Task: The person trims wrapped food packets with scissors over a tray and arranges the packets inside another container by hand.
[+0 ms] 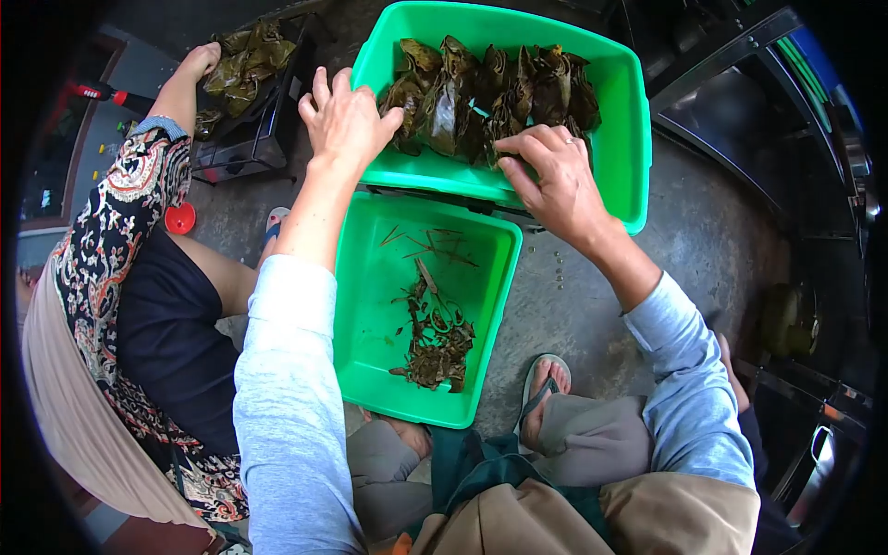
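Two rectangular green plastic basins in front of the person. Upper basin (622,176): holds dark leaf-wrapped parcels (453,102), packed side by side in a row, mostly upright, brown-green, some with glossy patches; bare green floor shows at its right end. Small pale turquoise bits show among them.

Left hand (344,120): fingers spread, nothing seen in the grasp, at the upper basin's left wall; contact with the rim unclear. Right hand (560,176): fingers bent, thumb and index fingertip close together at the near side of the parcels, over the basin's near edge; cannot tell whether it grips a parcel or only touches one.

Lower basin (365,342): sits just beside the upper one, nearer the person's feet. Contents: thin brown sticks (449,248) scattered toward the far end, green-handled scissors (444,316), and a heap of dark leaf scraps (439,359) near the scissors' handles.

Left side: a second person's hand (201,59) at a pile of leaf bundles (245,69) on a dark metal-framed stand (250,153). Small red bowl (180,218) below the stand, near that person's leg; contents not readable.
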Tool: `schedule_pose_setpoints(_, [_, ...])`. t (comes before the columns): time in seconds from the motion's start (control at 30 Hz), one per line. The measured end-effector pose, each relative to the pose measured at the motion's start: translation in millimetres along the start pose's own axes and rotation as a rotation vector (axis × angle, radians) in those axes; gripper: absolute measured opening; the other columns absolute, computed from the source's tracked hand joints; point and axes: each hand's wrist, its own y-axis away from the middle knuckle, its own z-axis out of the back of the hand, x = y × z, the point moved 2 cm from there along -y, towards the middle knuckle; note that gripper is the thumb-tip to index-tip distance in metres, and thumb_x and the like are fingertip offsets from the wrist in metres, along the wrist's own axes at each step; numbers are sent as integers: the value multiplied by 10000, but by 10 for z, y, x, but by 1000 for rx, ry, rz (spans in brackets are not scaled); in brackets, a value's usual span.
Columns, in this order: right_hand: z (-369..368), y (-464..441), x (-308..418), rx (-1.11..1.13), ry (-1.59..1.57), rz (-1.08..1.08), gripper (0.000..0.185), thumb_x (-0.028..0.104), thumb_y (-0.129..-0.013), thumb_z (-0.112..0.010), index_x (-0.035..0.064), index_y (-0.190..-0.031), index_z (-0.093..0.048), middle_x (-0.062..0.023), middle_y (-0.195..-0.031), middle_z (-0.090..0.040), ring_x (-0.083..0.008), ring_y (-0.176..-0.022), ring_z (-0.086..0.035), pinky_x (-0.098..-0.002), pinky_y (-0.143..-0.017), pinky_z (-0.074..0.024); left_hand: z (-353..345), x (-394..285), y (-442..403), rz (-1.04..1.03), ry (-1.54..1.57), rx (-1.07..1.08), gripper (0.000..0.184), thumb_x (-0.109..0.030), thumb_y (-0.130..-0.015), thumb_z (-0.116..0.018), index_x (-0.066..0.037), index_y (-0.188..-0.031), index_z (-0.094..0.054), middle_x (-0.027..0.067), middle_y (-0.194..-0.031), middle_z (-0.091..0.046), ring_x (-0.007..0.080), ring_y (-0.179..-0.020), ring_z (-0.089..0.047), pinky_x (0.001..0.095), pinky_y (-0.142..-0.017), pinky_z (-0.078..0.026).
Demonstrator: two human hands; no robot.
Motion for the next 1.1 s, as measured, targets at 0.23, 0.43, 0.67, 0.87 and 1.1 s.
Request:
schedule_pose_setpoints(0.23, [-261, -259, 25, 67, 15, -11, 173, 202, -842, -650, 121, -993, -677, -52, -963, -632, -270, -951, -550, -412, -818, -411, -83, -72, -108, 123, -28, 127, 501, -464, -758, -718, -60, -1055, -707, 160, -1434, -428, 386, -1398, -253, 599, -1057, -238])
schedule_pose_setpoints(0.43, [-72, -128, 208, 10, -8, 190, 239, 177, -807, -682, 128, -1036, -632, -33, -1027, -595, -249, -962, -538, -395, -796, -418, -124, 12, -53, 78, 111, -75, 483, -421, -785, -683, -125, -1165, -647, 151, -1454, -411, 350, -1403, -266, 569, -1089, -206])
schedule_pose_setpoints(0.67, [112, 217, 175, 17, -47, 260, 317, 117, -756, -716, 120, -1053, -607, -41, -1001, -584, -243, -902, -543, -373, -750, -437, -146, 47, 58, 22, 194, -219, 412, -332, -811, -659, -153, -1179, -622, 137, -1426, -446, 345, -1382, -311, 546, -1090, -211])
schedule_pose_setpoints(0.87, [559, 100, -465, -190, 155, -45, 195, 130, -791, -691, 70, -975, -668, -123, -933, -624, -327, -891, -574, -421, -801, -477, -92, -12, 140, -24, 296, -282, 375, -284, -813, -645, -127, -1153, -627, 150, -1402, -453, 356, -1368, -307, 543, -1088, -210])
schedule_pose_setpoints(1.1, [793, 301, -749, 87, 428, -194, 198, 181, -776, -699, 62, -926, -650, -135, -916, -621, -331, -948, -587, -420, -839, -484, 294, -418, 310, -214, 602, -418, 197, -163, -797, -666, -98, -982, -642, 102, -1089, -602, 296, -1036, -570, 429, -880, -431])
